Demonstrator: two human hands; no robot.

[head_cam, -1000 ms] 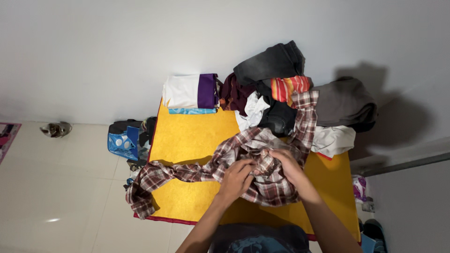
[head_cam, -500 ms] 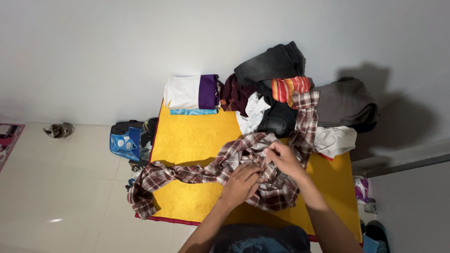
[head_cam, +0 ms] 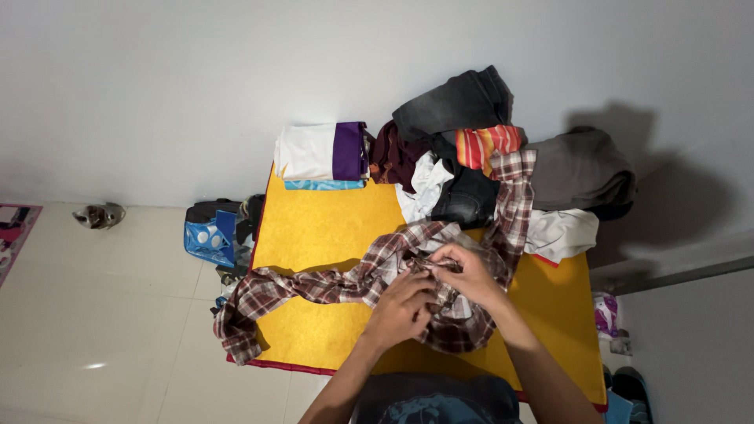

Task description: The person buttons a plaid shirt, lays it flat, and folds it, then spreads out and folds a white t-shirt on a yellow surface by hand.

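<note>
Both hands, left hand (head_cam: 402, 308) & right hand (head_cam: 469, 275), are pinching the bunched plaid shirt (head_cam: 377, 276) at mid worktop (head_cam: 322, 228), one sleeve hanging off the left edge, w/ folded stack (head_cam: 322, 154) done, pile of clothes (head_cam: 503, 165) waiting unfolded.

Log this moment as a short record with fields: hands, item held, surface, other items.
left hand: gripping the bunched middle of the plaid shirt
right hand: pinching the same shirt's fabric, touching the left hand
shirt layout: one sleeve trails off the table's left edge, another part runs up into the clothes pile
surface: yellow table cover
folded stack: white and purple folded clothes at the far left corner, against the wall
floor: blue bag beside the table
</note>
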